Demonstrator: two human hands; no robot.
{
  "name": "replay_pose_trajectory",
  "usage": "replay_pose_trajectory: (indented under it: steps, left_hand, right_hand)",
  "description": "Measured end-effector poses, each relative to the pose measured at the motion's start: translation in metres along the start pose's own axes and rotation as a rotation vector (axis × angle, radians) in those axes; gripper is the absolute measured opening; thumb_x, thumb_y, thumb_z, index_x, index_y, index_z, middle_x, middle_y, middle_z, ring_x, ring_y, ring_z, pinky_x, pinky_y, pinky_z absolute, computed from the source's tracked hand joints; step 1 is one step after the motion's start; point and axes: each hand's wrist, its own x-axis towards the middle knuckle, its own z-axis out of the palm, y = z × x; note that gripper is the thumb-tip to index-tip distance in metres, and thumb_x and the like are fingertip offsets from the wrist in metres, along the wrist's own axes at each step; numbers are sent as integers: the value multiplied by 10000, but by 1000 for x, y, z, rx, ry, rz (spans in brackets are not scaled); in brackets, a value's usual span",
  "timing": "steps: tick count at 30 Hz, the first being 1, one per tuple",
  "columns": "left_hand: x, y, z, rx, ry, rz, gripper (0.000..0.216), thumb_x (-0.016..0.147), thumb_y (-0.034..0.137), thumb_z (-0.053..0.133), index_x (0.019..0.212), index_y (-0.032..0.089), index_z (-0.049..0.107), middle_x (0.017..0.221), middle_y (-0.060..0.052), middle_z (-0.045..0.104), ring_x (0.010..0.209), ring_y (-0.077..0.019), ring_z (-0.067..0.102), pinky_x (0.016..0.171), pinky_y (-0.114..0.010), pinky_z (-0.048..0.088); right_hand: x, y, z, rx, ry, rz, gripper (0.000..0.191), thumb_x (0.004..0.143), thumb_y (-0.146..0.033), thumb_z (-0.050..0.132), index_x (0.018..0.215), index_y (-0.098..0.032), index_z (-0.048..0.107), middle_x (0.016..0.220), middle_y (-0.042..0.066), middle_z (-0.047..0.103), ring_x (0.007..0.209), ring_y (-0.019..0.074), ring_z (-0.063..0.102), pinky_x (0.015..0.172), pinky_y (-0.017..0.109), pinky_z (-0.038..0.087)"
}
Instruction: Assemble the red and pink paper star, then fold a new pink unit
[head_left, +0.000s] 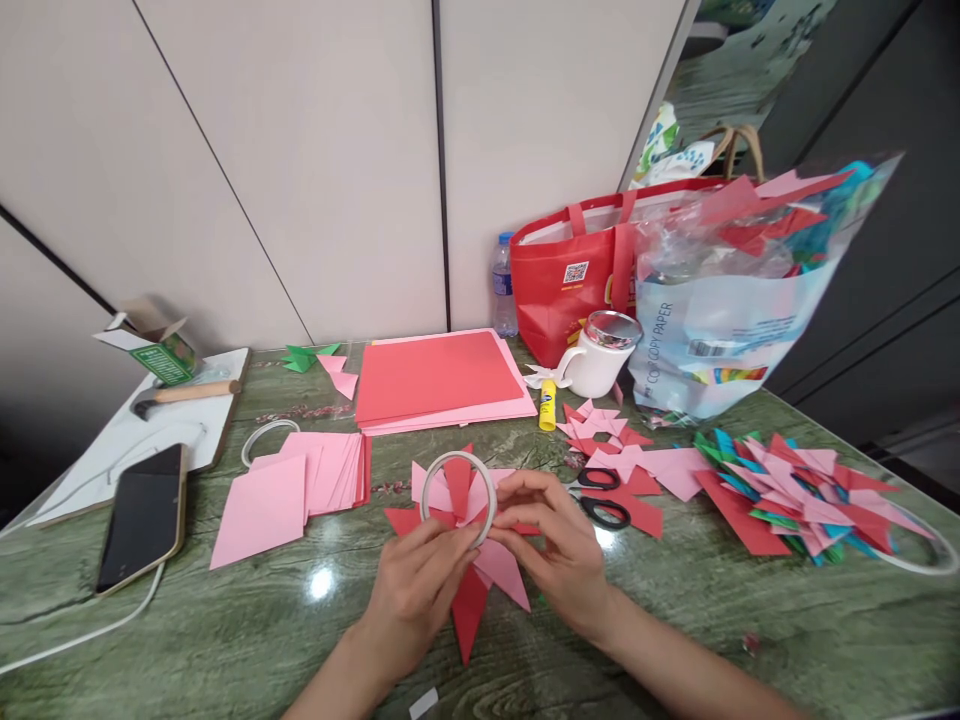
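Above the table's middle I hold a thin white roll of tape (491, 500) upright in both hands. My left hand (416, 590) has its fingers closed on the lower edge of the roll. The fingertips of my right hand (559, 545) pinch its right edge. Beneath and behind the roll lies a folded paper star (469, 610) with red and pink points, partly hidden by my hands. Scissors (604, 512) with black handles rest just right of my right hand, next to red paper pieces (641, 515). A short white strip (424, 703) lies near the front edge.
Left are pink paper squares (259, 510), another tape roll (247, 445), a phone (142, 520) and a hammer (195, 392). Paper sheets (439, 380) lie at the back. Right stand a glue stick (547, 405), mug (596, 360), red bag (544, 290), plastic bag (705, 340) and folded-paper pile (810, 490).
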Motion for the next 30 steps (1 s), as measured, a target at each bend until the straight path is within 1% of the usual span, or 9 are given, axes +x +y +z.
replay_pose_trajectory:
  steps: [5,10,13,15,18,21,24,26,30]
  left_hand:
    - [0,-1,0,-8,16,15,404,835,48,521,1218,173,492,832,-56,698,668,-142,588,573,-259,486]
    - [1,0,0,3,15,22,421,820,29,533,1215,170,494,840,-55,697,668,-145,585,567,-258,486]
    - [1,-1,1,13,18,28,397,830,45,527,1205,172,500,852,-59,698,692,-147,599,586,-258,487]
    - [0,-2,1,36,28,-2,353,830,66,541,1168,166,521,811,-56,687,674,-147,590,575,-252,475]
    - [1,-3,2,58,51,-109,269,835,93,549,1096,158,552,752,-44,640,656,-143,560,580,-248,457]
    - [4,-1,0,-5,40,-193,262,862,72,487,1104,160,539,815,-50,611,734,-142,550,675,-262,461]
    - [6,1,-2,-58,29,-215,283,876,58,434,1123,165,521,890,-62,600,819,-150,550,762,-288,457]
    - [7,-1,-4,-35,46,-219,272,878,59,421,1104,164,530,905,-67,597,851,-156,552,785,-298,455]
    - [8,-8,-8,39,147,-217,228,871,76,440,1039,167,564,868,-58,595,834,-161,556,773,-312,463]
  right_hand:
    - [-1,1,0,-37,-20,-1,72,836,-155,561,806,-210,597,895,70,554,847,193,570,694,334,509]
    - [-2,1,0,-30,-11,-3,111,812,-157,607,907,-206,575,906,70,557,860,195,564,727,342,498]
    - [-1,1,0,-34,-38,-16,64,832,-153,575,857,-210,593,896,66,535,852,190,559,699,326,497]
    - [-1,2,-1,-53,-40,-28,71,847,-150,549,821,-207,582,889,63,530,844,184,558,696,319,493]
    - [-2,4,-2,-84,-12,-29,77,867,-143,507,826,-200,539,876,65,544,835,176,557,723,324,484]
    - [-2,7,-5,-93,33,-1,98,883,-131,461,838,-205,506,864,63,569,825,172,564,725,325,480]
    - [-2,9,-8,-69,76,17,115,876,-116,458,821,-205,506,799,40,575,765,161,572,676,306,480]
    - [-1,10,-9,-24,104,7,127,856,-85,479,824,-202,515,762,23,571,729,153,574,648,297,478]
    - [-2,10,-6,117,147,-66,265,805,2,524,946,-222,512,767,4,590,733,152,592,663,320,499]
